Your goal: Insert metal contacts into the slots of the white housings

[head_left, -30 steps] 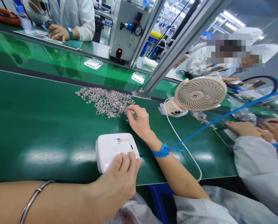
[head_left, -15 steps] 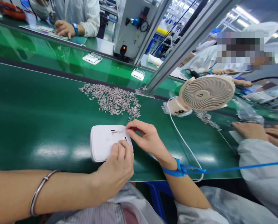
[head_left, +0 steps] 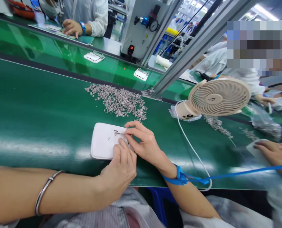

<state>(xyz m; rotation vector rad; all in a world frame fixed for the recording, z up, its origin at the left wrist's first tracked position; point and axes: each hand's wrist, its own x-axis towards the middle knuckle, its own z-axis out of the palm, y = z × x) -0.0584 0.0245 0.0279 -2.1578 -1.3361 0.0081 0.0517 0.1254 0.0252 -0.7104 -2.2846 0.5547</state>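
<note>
Lying flat on the green table (head_left: 36, 120), near its front edge: white plastic housing (head_left: 103, 142), open recess facing up. Left hand (head_left: 119, 171) coming in from lower left, forearm running almost level across the bottom of the view, metal bangle (head_left: 45, 193) on the wrist; fingers (head_left: 118, 152) stretched forward and pressing down on the housing's near right corner, lying flat on it and not curled around anything. Right hand (head_left: 143, 144) reaching in from the right, wrist bent inward, blue wrist strap (head_left: 179, 177) tied on it with its cord trailing off right; thumb and forefinger pinched together at the recess, seemingly on a small metal part, too tiny to be sure. Both hands touching each other over the housing's right end. Sitting just behind the housing: pile of small metal clips (head_left: 118, 99). Standing right of the pile: beige desk fan (head_left: 218, 96), white cable (head_left: 193, 148) looping toward the table edge. Resting at far right: another person's hand (head_left: 273, 152).
</note>
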